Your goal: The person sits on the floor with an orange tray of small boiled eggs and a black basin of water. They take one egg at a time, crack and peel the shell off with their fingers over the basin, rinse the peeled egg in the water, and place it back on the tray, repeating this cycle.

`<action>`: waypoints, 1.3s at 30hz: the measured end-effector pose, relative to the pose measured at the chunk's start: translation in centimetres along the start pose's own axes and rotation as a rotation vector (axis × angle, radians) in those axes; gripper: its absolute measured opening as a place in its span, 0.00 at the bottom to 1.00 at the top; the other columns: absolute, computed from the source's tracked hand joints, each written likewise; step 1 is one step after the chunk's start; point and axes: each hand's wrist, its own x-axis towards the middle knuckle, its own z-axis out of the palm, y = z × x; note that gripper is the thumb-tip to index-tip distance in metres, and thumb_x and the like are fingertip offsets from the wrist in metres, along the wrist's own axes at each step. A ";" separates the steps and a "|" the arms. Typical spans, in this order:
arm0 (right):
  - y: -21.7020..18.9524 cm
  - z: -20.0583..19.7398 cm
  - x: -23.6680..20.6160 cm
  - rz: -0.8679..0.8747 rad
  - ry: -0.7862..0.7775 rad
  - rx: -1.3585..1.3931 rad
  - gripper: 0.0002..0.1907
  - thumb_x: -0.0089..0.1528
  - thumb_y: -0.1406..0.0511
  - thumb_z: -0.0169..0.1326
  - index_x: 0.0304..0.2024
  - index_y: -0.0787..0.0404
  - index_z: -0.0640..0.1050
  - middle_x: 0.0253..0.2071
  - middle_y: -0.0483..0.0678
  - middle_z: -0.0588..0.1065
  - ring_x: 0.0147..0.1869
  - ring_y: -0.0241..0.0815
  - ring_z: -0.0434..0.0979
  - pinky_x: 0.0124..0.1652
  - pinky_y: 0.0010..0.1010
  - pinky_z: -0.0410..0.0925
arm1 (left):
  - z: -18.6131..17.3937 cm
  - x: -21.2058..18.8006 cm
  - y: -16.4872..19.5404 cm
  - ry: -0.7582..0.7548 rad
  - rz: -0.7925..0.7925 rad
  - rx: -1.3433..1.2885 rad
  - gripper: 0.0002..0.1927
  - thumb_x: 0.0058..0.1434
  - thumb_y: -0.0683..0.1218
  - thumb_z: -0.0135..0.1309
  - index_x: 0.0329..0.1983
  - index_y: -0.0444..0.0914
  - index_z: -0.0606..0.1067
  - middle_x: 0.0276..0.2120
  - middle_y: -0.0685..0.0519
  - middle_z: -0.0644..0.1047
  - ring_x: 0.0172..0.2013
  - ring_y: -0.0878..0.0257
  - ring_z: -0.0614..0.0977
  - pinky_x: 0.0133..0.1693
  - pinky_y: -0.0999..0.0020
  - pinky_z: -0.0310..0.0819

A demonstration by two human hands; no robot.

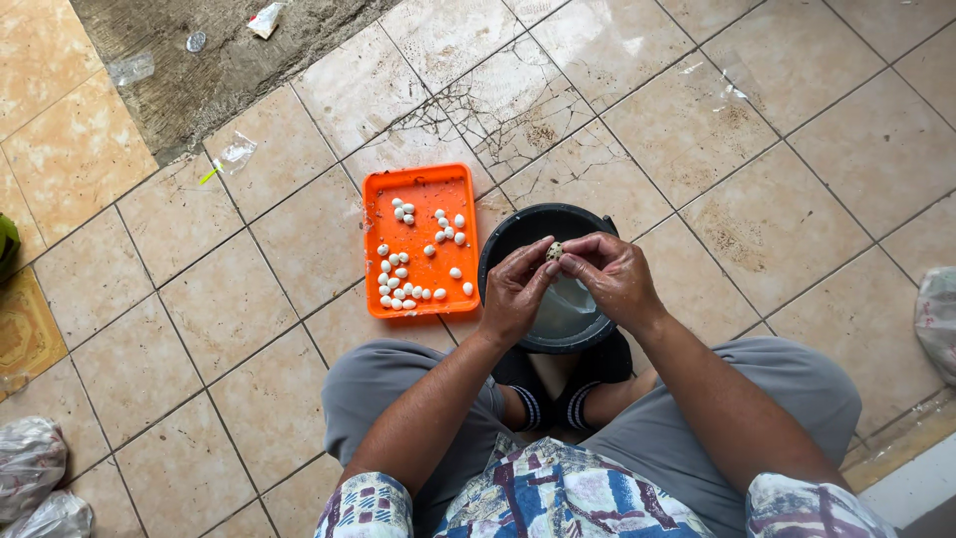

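Both my hands meet over a black bucket (518, 224) on the tiled floor. My left hand (516, 289) and my right hand (612, 274) pinch one small speckled egg (554, 251) between their fingertips. Pale liquid shows inside the bucket, below the hands. To the left of the bucket lies an orange tray (418, 184) holding several small white peeled eggs (403, 289), mostly gathered at its near left part.
Cracked beige floor tiles surround me. Bits of clear plastic litter (235, 151) lie at the upper left near a bare concrete strip. Plastic bags (30, 463) sit at the lower left and another bag (938, 319) at the right edge. My knees and feet are below the bucket.
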 end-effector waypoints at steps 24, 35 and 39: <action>-1.5 0.3 1.1 0.015 -0.020 -0.171 0.11 0.64 0.68 0.57 0.49 0.67 0.80 0.41 0.50 0.82 0.45 0.35 0.82 0.46 0.26 0.75 | 0.0 1.4 0.6 0.065 0.062 -0.006 0.12 0.64 0.41 0.64 0.48 0.30 0.81 0.43 0.47 0.83 0.43 0.64 0.85 0.46 0.72 0.83; -3.5 1.6 -0.6 -0.376 -0.021 -0.652 0.08 0.62 0.70 0.59 0.44 0.66 0.81 0.42 0.53 0.80 0.45 0.45 0.83 0.42 0.32 0.75 | -0.6 0.4 -3.6 -0.026 -0.256 -0.589 0.16 0.66 0.37 0.60 0.55 0.29 0.77 0.48 0.47 0.82 0.47 0.63 0.83 0.54 0.69 0.78; -4.1 1.4 -1.2 -0.406 -0.019 -0.610 0.10 0.63 0.72 0.59 0.47 0.68 0.80 0.45 0.56 0.81 0.46 0.47 0.84 0.44 0.31 0.76 | -0.6 -0.2 -3.5 -0.012 -0.287 -0.872 0.14 0.65 0.37 0.60 0.53 0.31 0.77 0.47 0.47 0.82 0.49 0.61 0.83 0.56 0.64 0.80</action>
